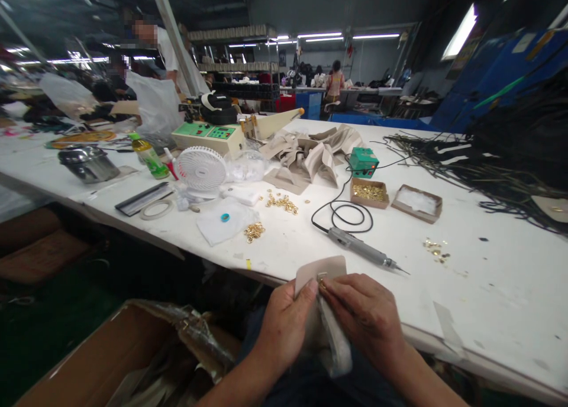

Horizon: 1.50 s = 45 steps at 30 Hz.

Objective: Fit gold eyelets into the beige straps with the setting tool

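My left hand (286,318) grips a beige leather-like piece (326,266) at the table's front edge, its thumb pressed on the face. A small gold metal fitting (322,277) sits on that piece, between the two hands. The fingers of my right hand (368,309) are pinched together at the fitting; their tips partly cover it, so its exact shape is unclear. Below the hands the piece hangs down as a folded beige part. Just beyond lies a grey electric screwdriver (361,248), its bit pointing right and its black cord coiled behind.
Gold hardware piles (254,232) lie left of the screwdriver. Behind it stand a cardboard tray of gold parts (369,194), a green power box (364,162) and stacked beige pieces (306,158). A white fan (201,169) is further left. An open carton (110,354) sits below, left.
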Each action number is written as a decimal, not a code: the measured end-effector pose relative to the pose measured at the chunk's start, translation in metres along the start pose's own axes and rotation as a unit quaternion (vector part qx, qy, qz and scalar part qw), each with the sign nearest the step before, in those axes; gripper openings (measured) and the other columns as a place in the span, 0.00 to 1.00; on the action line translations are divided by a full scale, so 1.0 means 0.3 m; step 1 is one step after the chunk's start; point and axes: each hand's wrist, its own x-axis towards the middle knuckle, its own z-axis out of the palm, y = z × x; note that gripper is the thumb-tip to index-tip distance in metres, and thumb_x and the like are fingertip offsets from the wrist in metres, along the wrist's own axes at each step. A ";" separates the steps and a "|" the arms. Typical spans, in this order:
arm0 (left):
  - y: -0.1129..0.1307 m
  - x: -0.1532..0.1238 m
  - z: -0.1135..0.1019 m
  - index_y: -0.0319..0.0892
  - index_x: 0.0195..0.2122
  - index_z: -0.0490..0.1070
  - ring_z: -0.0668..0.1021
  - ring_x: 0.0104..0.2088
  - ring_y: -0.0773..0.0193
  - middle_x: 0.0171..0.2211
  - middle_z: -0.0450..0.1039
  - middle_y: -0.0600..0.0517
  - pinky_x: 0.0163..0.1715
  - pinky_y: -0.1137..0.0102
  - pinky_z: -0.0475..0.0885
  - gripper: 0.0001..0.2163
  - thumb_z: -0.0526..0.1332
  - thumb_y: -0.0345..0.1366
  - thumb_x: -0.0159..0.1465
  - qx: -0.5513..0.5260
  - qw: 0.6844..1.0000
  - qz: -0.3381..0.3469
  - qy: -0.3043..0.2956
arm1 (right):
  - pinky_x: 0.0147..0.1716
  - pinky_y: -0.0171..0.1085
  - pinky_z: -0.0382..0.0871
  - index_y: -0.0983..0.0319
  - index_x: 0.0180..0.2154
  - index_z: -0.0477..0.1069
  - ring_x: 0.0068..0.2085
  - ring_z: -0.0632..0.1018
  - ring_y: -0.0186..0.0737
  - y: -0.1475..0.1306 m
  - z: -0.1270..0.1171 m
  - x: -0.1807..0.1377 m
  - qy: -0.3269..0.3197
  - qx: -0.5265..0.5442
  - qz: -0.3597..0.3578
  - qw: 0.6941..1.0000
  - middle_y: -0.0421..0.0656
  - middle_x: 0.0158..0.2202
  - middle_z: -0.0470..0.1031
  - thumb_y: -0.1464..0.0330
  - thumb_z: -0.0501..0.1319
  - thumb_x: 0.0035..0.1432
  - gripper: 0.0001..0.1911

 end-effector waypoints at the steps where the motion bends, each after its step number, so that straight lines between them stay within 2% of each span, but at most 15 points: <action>1: 0.001 0.000 0.001 0.37 0.50 0.82 0.83 0.46 0.49 0.45 0.85 0.43 0.38 0.69 0.76 0.22 0.65 0.52 0.68 -0.001 1.000 -0.001 0.000 | 0.32 0.39 0.76 0.59 0.45 0.80 0.32 0.83 0.39 -0.002 -0.002 0.000 0.000 0.003 -0.004 1.000 0.44 0.36 0.85 0.73 0.66 0.66 0.07; 8: 0.042 0.016 -0.006 0.34 0.49 0.82 0.83 0.37 0.55 0.38 0.85 0.43 0.36 0.69 0.75 0.24 0.70 0.51 0.63 -0.035 0.999 -0.017 0.014 | 0.36 0.40 0.78 0.56 0.47 0.80 0.37 0.82 0.40 0.005 -0.029 -0.019 -0.043 0.079 0.004 0.996 0.45 0.41 0.84 0.75 0.66 0.65 0.12; 10: 0.055 0.022 -0.008 0.34 0.50 0.81 0.84 0.36 0.55 0.38 0.85 0.42 0.36 0.68 0.76 0.24 0.71 0.51 0.62 -0.059 0.998 -0.028 0.021 | 0.39 0.41 0.78 0.56 0.47 0.80 0.39 0.82 0.42 0.014 -0.030 -0.032 -0.017 0.090 0.058 0.994 0.46 0.42 0.83 0.73 0.66 0.65 0.11; 13: 0.078 0.038 -0.011 0.35 0.52 0.80 0.85 0.37 0.53 0.42 0.85 0.40 0.38 0.66 0.78 0.24 0.70 0.49 0.64 -0.104 0.993 -0.047 0.023 | 0.40 0.42 0.78 0.57 0.51 0.79 0.43 0.82 0.45 0.021 -0.030 -0.049 0.038 0.121 0.211 0.969 0.47 0.46 0.82 0.64 0.68 0.63 0.14; 15: 0.093 0.051 -0.013 0.35 0.53 0.80 0.86 0.37 0.52 0.43 0.85 0.39 0.41 0.64 0.79 0.22 0.70 0.46 0.64 -0.141 0.988 -0.058 0.023 | 0.33 0.39 0.77 0.59 0.49 0.79 0.38 0.81 0.44 0.016 -0.033 -0.055 -0.008 0.188 0.325 0.927 0.45 0.40 0.82 0.57 0.67 0.63 0.17; 18: 0.101 0.059 -0.013 0.35 0.52 0.80 0.86 0.40 0.50 0.43 0.85 0.39 0.45 0.62 0.79 0.21 0.69 0.46 0.65 -0.180 0.981 -0.070 0.003 | 0.22 0.34 0.67 0.61 0.36 0.78 0.26 0.75 0.38 0.004 -0.036 -0.048 -0.085 0.328 0.455 0.824 0.40 0.27 0.78 0.49 0.66 0.62 0.21; 21: 0.077 0.040 -0.009 0.34 0.52 0.81 0.86 0.42 0.48 0.45 0.85 0.38 0.47 0.61 0.79 0.22 0.68 0.48 0.66 -0.178 0.979 -0.079 -0.060 | 0.21 0.33 0.65 0.61 0.34 0.74 0.23 0.72 0.36 0.011 -0.021 -0.024 -0.017 0.433 0.535 0.726 0.38 0.26 0.77 0.47 0.70 0.57 0.23; 23: 0.049 0.017 -0.007 0.33 0.50 0.81 0.86 0.40 0.48 0.43 0.85 0.37 0.45 0.61 0.79 0.22 0.70 0.47 0.64 -0.156 0.978 -0.100 -0.094 | 0.22 0.34 0.67 0.61 0.38 0.74 0.23 0.73 0.36 0.029 -0.003 -0.007 0.031 0.457 0.559 0.691 0.39 0.28 0.78 0.47 0.71 0.55 0.24; 25: 0.023 -0.001 -0.005 0.32 0.49 0.81 0.87 0.37 0.49 0.40 0.86 0.37 0.41 0.62 0.80 0.23 0.73 0.47 0.62 -0.134 0.980 -0.119 -0.088 | 0.25 0.37 0.72 0.61 0.45 0.76 0.27 0.76 0.40 0.051 0.012 -0.001 0.044 0.440 0.551 0.708 0.43 0.33 0.81 0.47 0.70 0.57 0.26; 28: 0.013 -0.008 -0.005 0.32 0.50 0.81 0.86 0.34 0.51 0.38 0.86 0.39 0.39 0.62 0.80 0.24 0.74 0.47 0.60 -0.130 0.985 -0.113 -0.030 | 0.35 0.42 0.77 0.61 0.54 0.75 0.39 0.81 0.47 0.063 0.014 -0.023 0.080 0.309 0.479 0.818 0.49 0.45 0.81 0.51 0.68 0.60 0.28; 31: 0.031 0.005 -0.004 0.34 0.52 0.79 0.86 0.35 0.51 0.37 0.86 0.40 0.41 0.61 0.81 0.25 0.74 0.47 0.60 -0.149 0.984 -0.099 0.018 | 0.42 0.45 0.77 0.58 0.50 0.77 0.44 0.80 0.47 0.038 -0.012 -0.065 0.121 0.132 0.319 0.931 0.49 0.47 0.79 0.59 0.68 0.62 0.16; 33: 0.039 0.015 -0.001 0.36 0.54 0.79 0.86 0.36 0.51 0.37 0.86 0.42 0.42 0.61 0.80 0.26 0.74 0.47 0.61 -0.150 0.985 -0.079 0.037 | 0.41 0.44 0.75 0.55 0.45 0.79 0.42 0.79 0.45 0.008 -0.031 -0.085 0.065 0.080 0.200 0.974 0.46 0.43 0.79 0.63 0.69 0.63 0.10; 35: 0.034 0.020 0.004 0.37 0.55 0.78 0.86 0.37 0.52 0.38 0.86 0.43 0.43 0.61 0.80 0.25 0.72 0.49 0.62 -0.134 0.989 -0.051 0.044 | 0.38 0.43 0.73 0.54 0.43 0.80 0.38 0.79 0.44 -0.019 -0.040 -0.092 -0.012 0.056 0.133 0.989 0.43 0.37 0.79 0.64 0.71 0.62 0.07; 37: 0.021 0.020 0.010 0.37 0.53 0.79 0.85 0.39 0.52 0.39 0.85 0.44 0.44 0.62 0.79 0.24 0.70 0.51 0.64 -0.092 0.995 -0.016 0.045 | 0.35 0.43 0.71 0.54 0.40 0.79 0.35 0.78 0.44 -0.038 -0.036 -0.092 -0.049 0.040 0.124 0.990 0.42 0.34 0.79 0.64 0.71 0.62 0.05; 45: 0.009 0.001 0.012 0.38 0.47 0.81 0.82 0.43 0.54 0.40 0.84 0.48 0.47 0.68 0.75 0.22 0.61 0.54 0.70 0.084 0.992 0.072 0.061 | 0.30 0.34 0.75 0.55 0.41 0.75 0.30 0.79 0.37 -0.054 0.005 -0.112 -0.029 0.127 0.179 0.975 0.38 0.32 0.80 0.68 0.68 0.65 0.03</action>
